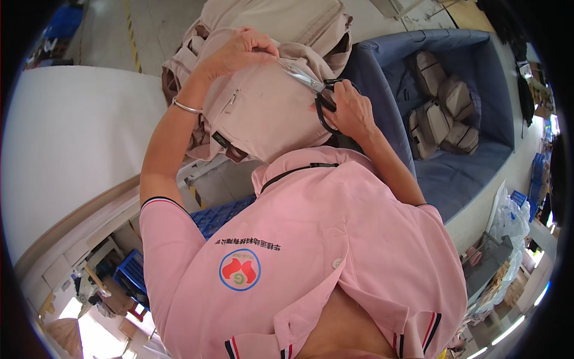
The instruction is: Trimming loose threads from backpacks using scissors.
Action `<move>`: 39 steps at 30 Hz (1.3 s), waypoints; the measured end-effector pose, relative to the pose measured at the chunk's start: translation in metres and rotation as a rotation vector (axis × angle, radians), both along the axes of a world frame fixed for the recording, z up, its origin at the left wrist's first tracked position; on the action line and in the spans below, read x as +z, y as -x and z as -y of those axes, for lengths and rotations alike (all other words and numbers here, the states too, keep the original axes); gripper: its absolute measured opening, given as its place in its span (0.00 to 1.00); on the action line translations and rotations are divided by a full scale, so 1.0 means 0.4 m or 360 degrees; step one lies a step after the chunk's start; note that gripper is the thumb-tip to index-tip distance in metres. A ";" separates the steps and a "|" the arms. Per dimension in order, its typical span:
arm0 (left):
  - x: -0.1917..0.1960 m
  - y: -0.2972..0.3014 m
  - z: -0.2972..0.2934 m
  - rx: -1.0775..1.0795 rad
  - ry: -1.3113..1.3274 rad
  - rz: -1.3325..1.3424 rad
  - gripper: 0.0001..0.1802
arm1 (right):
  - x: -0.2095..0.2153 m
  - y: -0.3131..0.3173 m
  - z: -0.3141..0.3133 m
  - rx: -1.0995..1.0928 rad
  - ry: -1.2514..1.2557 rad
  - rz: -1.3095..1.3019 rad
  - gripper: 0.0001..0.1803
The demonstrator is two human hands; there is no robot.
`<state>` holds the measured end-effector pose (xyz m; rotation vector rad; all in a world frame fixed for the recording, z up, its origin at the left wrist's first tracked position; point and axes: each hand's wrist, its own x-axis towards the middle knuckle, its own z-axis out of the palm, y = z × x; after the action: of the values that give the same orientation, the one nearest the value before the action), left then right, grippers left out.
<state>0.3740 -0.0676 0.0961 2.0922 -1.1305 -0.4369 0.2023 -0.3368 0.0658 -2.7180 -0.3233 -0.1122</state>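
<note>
Left hand (239, 51) pinches the top of the beige backpack (263, 110), pressed up against the chest, fingers clamped on fabric. Right hand (350, 110) grips black-handled scissors (311, 81), blades lying on the bag's upper edge just beside those left fingers. Risk here, I'd say: a slip nicks the fabric or a fingertip. More beige bags (281, 21) are piled behind; a blue bin (472, 167) to the right holds finished ones.
</note>
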 end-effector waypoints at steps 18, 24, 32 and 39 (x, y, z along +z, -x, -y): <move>0.001 -0.010 0.006 -0.0055 0.0037 -0.0117 0.07 | -0.026 -0.013 -0.032 -0.0015 -0.0011 0.0039 0.31; -0.008 -0.022 -0.001 -0.0043 0.0048 -0.0224 0.07 | -0.045 -0.011 -0.033 0.0014 0.0000 0.0018 0.31; -0.032 -0.035 0.002 -0.0049 0.0174 -0.0484 0.09 | -0.042 -0.018 -0.014 0.0039 0.0184 -0.0135 0.27; -0.021 -0.021 0.005 -0.0001 0.0223 -0.0566 0.10 | -0.018 -0.026 -0.010 0.0033 -0.0016 -0.0160 0.25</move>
<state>0.3826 -0.0697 0.0876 1.8042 -0.9235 -0.6790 0.2128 -0.3328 0.0585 -2.6978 -0.3208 0.0289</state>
